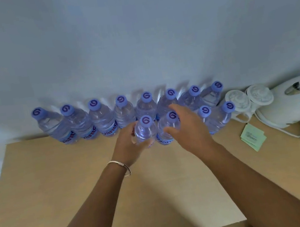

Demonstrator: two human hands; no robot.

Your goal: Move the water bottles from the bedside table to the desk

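A pale wall [133, 34] fills the upper frame above the tan wooden bench [62, 184], where a white kettle [295, 99] and two lidded cups [250, 98] are seen at the right edge. The water bottles [103, 118] are ranged upright in two close rows at mid-frame, so a neighbour could be toppled if a sleeve or wrist brushes it. One front-row bottle [146, 131] is gripped by the left hand [128, 145], while the right hand [188, 127] is spread, fingers loosely over the next bottle [167, 130].
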